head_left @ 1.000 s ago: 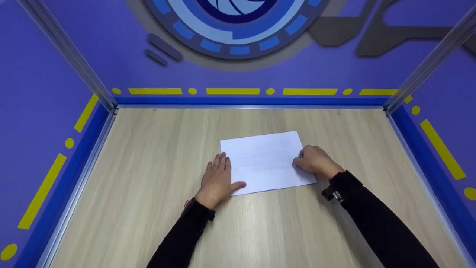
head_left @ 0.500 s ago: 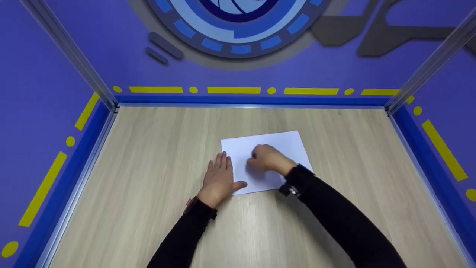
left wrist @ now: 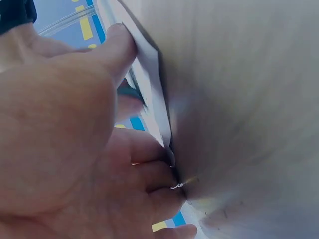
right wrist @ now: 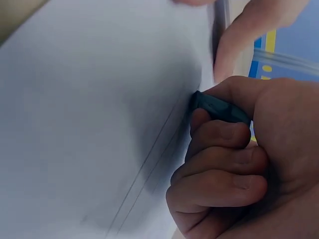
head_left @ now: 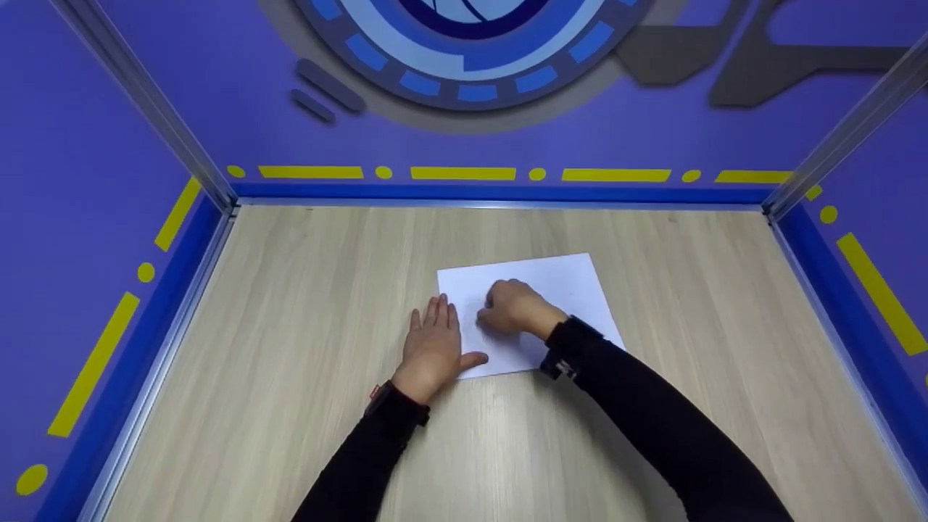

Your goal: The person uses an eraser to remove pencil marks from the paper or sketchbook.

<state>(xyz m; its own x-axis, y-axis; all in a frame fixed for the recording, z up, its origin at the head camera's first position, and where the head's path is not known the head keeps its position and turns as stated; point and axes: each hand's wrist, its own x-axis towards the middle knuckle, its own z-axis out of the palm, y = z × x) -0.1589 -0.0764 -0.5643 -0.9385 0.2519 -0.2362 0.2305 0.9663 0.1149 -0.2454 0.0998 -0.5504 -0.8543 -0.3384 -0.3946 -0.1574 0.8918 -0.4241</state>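
Note:
A white sheet of paper [head_left: 580, 290] lies slightly askew on the table. My left hand [head_left: 433, 355] rests flat on its left edge, fingers straight and thumb spread over the lower left corner. Curled over the left half of the sheet, my right hand [head_left: 518, 308] pinches a small dark teal eraser [right wrist: 222, 109] between thumb and fingers. The eraser touches the paper in the right wrist view, at the end of two thin parallel pencil lines [right wrist: 144, 159]. Faint grey smudges lie near these lines. In the head view my right hand hides the eraser.
The light wood table [head_left: 312, 290] is bounded by a purple back wall [head_left: 217, 94] and side walls with yellow markings. Metal rails [head_left: 500, 204] run along the table's edges. A black band sits on each wrist.
My right hand has moved left across the sheet, from its right edge to near my left hand, staying almost in place over the last half second. My left hand stays put.

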